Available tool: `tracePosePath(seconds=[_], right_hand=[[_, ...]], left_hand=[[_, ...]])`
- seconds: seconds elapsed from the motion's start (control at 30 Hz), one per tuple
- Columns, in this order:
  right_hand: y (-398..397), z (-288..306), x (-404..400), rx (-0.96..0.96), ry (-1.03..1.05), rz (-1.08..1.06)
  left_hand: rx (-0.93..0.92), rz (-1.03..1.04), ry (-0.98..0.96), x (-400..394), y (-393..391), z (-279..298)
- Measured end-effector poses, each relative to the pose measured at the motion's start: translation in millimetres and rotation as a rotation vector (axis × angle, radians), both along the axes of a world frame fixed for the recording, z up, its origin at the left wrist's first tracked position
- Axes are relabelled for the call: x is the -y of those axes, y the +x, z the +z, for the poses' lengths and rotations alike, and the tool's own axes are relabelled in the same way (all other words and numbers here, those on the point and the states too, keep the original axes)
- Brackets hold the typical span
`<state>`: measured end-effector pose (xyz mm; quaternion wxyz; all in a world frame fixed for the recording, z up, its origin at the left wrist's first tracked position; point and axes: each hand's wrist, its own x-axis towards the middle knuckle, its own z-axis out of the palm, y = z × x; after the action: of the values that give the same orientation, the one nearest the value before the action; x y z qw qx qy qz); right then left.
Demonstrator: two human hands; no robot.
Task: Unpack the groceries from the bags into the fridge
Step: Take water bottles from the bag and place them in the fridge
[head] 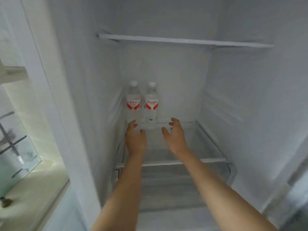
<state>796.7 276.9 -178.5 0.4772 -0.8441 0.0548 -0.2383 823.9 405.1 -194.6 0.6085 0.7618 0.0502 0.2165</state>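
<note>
Far left, 9 o'clock: window (15,139) with dark bars, pale sill (33,185) below it, small brown object (5,202) at 8 o'clock, too blurred to identify. Next right, the white fridge side wall (55,97) runs top to bottom.

Inside the fridge: glass shelf (175,147) mid-frame, another shelf (183,41) up at 12 o'clock. Two clear water bottles with red-and-white labels stand upright at the shelf's back left corner, about 10 o'clock from frame centre. Left bottle (133,99) is just beside the wall, right bottle (151,101) just beside it; can't tell if they touch each other.

My left hand (135,137) is over the shelf right in front of the left bottle, fingers loosely spread, gripping nothing; fingertips near the bottle base, contact unclear from blur. My right hand (175,135) sits at 3 o'clock of the left hand, just right of the right bottle's base, fingers spread and slightly curved, thumb apart, holding nothing. Both forearms come in from 6 o'clock.

Far right, 4 o'clock: door edge (296,172), blurred.
</note>
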Motion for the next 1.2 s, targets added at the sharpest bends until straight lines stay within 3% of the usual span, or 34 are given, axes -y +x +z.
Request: tracePosePath(seconds=[0.37,0.8,1.0,1.2], right_hand=[[-226,-48,6,0.137,-0.082,-0.204],[-553,-158,35,-0.129,-0.001,-0.478],[-701,-195,70,-0.289,0.042,-0.650],[-843,-218,118,-0.430,0.055,-0.791]], left_hand=[[0.158,-0.372,0.219,9,-209,-25],[0.066,-0.957,0.547,64,-462,-124],[-0.074,-1.158,0.567,117,-598,-165],[-0.096,-1.352,0.621,179,-729,-213]])
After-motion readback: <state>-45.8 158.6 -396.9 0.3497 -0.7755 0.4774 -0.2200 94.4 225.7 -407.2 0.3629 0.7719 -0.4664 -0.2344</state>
